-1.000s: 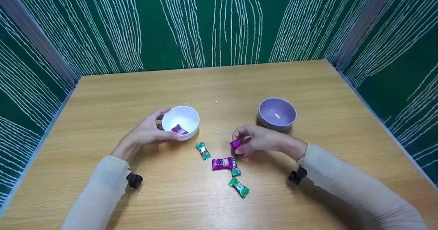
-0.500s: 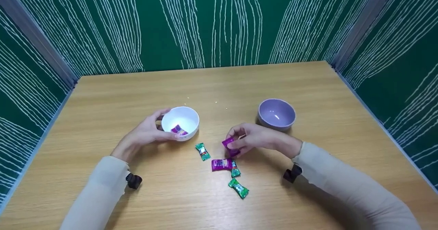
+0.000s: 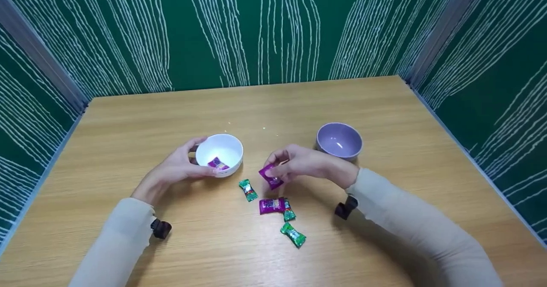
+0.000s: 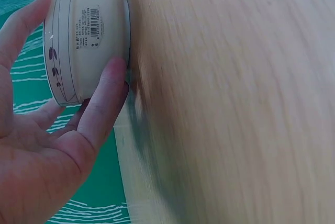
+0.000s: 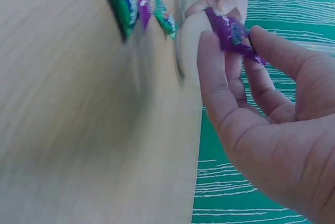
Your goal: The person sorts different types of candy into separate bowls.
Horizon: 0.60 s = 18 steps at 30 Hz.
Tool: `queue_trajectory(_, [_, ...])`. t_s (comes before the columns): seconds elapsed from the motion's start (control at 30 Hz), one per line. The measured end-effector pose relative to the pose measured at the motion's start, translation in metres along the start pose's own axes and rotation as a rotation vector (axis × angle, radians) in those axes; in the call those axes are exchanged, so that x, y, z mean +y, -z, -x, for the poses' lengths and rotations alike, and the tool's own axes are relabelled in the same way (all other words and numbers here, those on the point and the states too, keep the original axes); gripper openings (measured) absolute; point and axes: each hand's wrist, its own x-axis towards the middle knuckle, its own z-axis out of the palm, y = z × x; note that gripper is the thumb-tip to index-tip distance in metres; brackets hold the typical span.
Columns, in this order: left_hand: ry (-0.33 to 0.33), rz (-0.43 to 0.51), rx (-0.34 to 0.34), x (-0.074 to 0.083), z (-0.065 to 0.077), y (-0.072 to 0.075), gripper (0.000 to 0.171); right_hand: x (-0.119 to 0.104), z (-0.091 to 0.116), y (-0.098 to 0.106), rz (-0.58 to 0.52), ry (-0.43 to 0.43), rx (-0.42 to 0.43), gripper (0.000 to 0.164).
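My left hand (image 3: 177, 165) grips the side of a white bowl (image 3: 226, 144), thumb at the near rim and fingers round its outer wall. One purple-wrapped candy (image 3: 218, 163) lies inside. In the left wrist view the bowl's wall (image 4: 86, 41) shows a barcode label and a leaf pattern. Between thumb and fingertips, my right hand (image 3: 299, 164) pinches another purple-wrapped candy (image 3: 271, 177), raised over the table just right of the white bowl. Below it, a third purple candy (image 3: 271, 206) overlaps a green-wrapped candy (image 3: 289, 210). Two more green candies lie near, one left (image 3: 248, 190) and one in front (image 3: 293, 235).
A purple bowl (image 3: 339, 140) stands behind my right wrist, with no candy showing in it. A few pale crumbs lie on the wooden table (image 3: 273, 107) toward the back. Green panels with white streaks (image 3: 183, 35) rise behind and at both sides.
My right hand has moved left toward the white bowl, carrying the pinched purple candy. My left hand still holds the bowl. The whole head view has shifted slightly.
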Motion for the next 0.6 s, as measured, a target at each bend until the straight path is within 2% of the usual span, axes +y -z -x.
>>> queue_trajectory(0.2, [-0.001, 0.02, -0.012, 0.004, -0.002, -0.001, 0.113, -0.011, -0.01, 0.0, 0.029, 0.032, -0.019, 0.027])
queue_trajectory(0.4, [-0.012, 0.03, -0.009, 0.005, -0.002, -0.002, 0.11, -0.02, -0.026, -0.003, -0.045, 0.083, -0.052, 0.027])
queue_trajectory(0.6, [-0.015, 0.024, -0.002, 0.002, 0.002, 0.002, 0.108, -0.034, -0.044, -0.005, -0.11, 0.112, -0.046, 0.025])
